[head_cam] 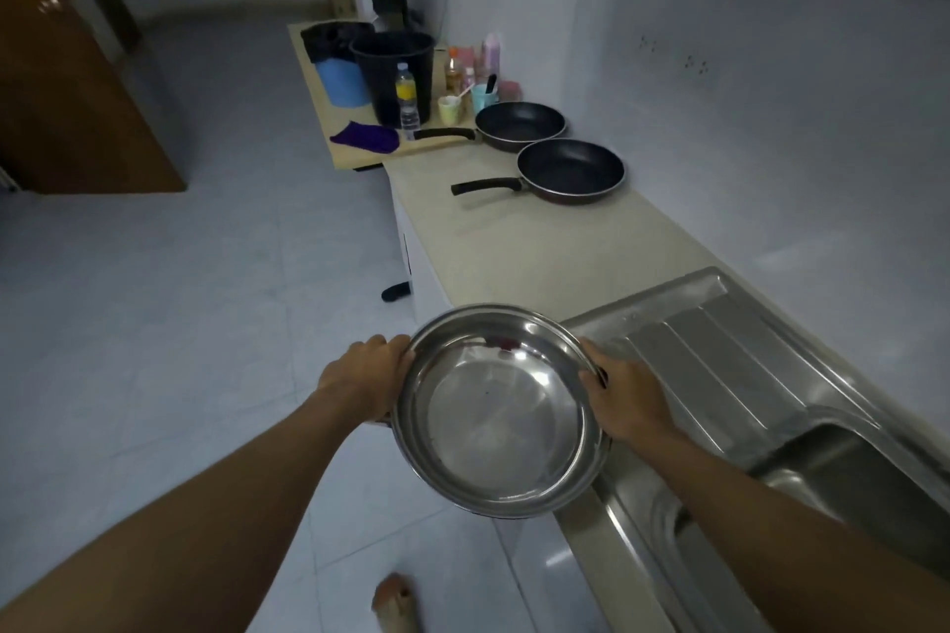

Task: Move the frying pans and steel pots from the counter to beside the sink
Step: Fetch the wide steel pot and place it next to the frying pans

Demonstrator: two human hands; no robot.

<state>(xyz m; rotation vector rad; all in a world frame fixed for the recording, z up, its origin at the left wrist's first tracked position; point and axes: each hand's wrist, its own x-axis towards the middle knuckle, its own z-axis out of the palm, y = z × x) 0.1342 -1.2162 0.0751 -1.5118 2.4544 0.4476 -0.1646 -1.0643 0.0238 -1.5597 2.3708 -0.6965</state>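
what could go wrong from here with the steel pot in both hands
1. The steel pot hangs mostly over the floor, gripped only at its rim by the left hand and right hand; a slip could drop it near the foot below.
2. Set down carelessly, it might slide on the ribbed drainboard.
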